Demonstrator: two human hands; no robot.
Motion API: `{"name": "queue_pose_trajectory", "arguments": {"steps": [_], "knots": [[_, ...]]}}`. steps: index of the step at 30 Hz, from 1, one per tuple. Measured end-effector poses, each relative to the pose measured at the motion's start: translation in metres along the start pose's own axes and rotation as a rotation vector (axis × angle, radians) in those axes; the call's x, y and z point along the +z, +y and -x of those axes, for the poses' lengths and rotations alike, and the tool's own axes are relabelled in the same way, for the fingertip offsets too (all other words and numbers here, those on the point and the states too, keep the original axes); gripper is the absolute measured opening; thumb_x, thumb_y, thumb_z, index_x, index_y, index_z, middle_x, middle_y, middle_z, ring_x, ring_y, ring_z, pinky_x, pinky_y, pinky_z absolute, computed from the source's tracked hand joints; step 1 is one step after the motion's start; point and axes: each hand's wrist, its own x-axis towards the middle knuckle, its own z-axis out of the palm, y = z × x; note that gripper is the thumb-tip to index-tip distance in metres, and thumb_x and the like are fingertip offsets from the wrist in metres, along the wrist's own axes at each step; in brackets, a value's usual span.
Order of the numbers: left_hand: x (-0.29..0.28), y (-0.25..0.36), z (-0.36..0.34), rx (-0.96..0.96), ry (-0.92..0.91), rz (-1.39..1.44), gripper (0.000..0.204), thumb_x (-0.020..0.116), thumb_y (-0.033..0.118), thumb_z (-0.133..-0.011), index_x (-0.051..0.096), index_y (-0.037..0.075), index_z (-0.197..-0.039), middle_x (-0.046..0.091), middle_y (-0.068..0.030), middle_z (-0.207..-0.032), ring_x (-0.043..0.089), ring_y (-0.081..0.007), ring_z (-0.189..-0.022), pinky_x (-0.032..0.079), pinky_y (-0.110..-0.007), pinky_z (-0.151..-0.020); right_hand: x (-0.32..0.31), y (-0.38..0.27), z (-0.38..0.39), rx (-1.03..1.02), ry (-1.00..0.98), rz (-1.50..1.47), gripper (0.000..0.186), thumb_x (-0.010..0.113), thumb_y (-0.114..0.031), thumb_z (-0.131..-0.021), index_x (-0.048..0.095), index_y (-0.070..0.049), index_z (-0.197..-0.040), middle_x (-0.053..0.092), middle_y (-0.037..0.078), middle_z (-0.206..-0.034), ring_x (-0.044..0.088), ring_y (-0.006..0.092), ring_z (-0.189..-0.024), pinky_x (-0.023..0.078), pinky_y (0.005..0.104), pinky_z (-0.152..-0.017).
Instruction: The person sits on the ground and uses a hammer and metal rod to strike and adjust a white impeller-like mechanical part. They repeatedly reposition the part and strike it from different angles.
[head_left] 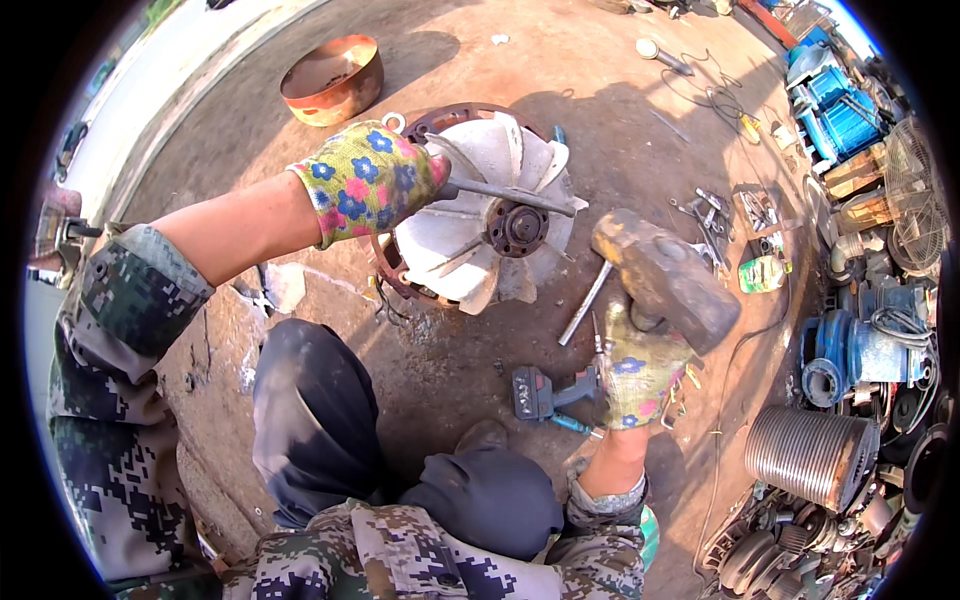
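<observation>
My left hand [368,187], in a yellow-green flowered glove, is closed around a metal rod [515,194]. The rod lies across the front of a white finned fan wheel [455,245], its tip near the wheel's right rim. A dark round hub [517,228] with bolt holes sits at the wheel's middle, and a rusty ring [390,262] shows behind the fins. My right hand [640,370], in a matching glove, grips a heavy hammer [672,275] close under its worn, blocky head. Most of the hammer's handle is hidden by the hand.
A cordless drill [535,392] lies beside my right hand, and a thin steel bar [586,303] is left of the hammer. A rusty bowl [333,80] stands far left. Wrenches [712,215] lie at the right, before blue motors [838,115] and a ribbed cylinder [808,455].
</observation>
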Motion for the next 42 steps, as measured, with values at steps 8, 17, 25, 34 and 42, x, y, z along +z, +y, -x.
{"name": "queue_pose_trajectory", "arguments": {"steps": [8,17,25,34,42], "knots": [[0.003,-0.005,-0.009,-0.015,0.002,0.093,0.021,0.051,0.023,-0.104,0.060,0.004,-0.100,0.067,-0.0093,-0.067,0.073,-0.0296,-0.070,0.057,-0.040,-0.060,0.055,0.022,-0.013,-0.147,-0.096,0.177,0.031,0.080,-0.022,-0.079,0.073,0.002,-0.099,0.075,0.018,-0.089,0.071,0.0413,-0.086,0.055,0.0486,-0.084],[-0.005,0.007,0.001,-0.169,-0.205,0.151,0.016,0.057,0.015,-0.096,0.067,0.003,-0.102,0.071,-0.0149,-0.082,0.070,-0.0395,-0.079,0.055,-0.048,-0.085,-0.020,-0.024,-0.052,0.406,-0.020,-0.232,0.016,0.074,-0.002,-0.090,0.070,0.004,-0.104,0.071,0.008,-0.076,0.062,0.0155,-0.056,0.048,0.0306,-0.053],[-0.004,0.008,-0.013,-0.102,-0.116,0.104,0.023,0.052,0.021,-0.102,0.064,0.003,-0.092,0.070,-0.0127,-0.073,0.074,-0.0308,-0.070,0.058,-0.042,-0.061,0.050,0.049,-0.034,0.068,-0.337,0.223,0.030,0.079,-0.024,-0.079,0.070,0.002,-0.093,0.071,0.022,-0.079,0.071,0.0392,-0.076,0.057,0.0468,-0.071],[-0.007,0.006,-0.004,-0.102,-0.132,0.140,0.022,0.050,0.019,-0.104,0.063,0.002,-0.097,0.071,-0.0150,-0.077,0.073,-0.0341,-0.071,0.058,-0.045,-0.061,0.010,0.014,-0.038,0.206,-0.024,-0.085,0.022,0.075,-0.004,-0.088,0.070,0.004,-0.108,0.070,0.009,-0.078,0.065,0.0188,-0.068,0.051,0.0348,-0.061],[0.002,0.008,0.001,-0.158,-0.074,0.191,0.031,0.046,0.024,-0.107,0.065,0.002,-0.100,0.069,-0.0151,-0.070,0.073,-0.0360,-0.075,0.059,-0.045,-0.064,0.005,0.074,0.022,0.437,-0.166,-0.240,0.029,0.078,-0.006,-0.084,0.069,0.004,-0.110,0.076,0.012,-0.098,0.072,0.0211,-0.086,0.057,0.0358,-0.079]]}}
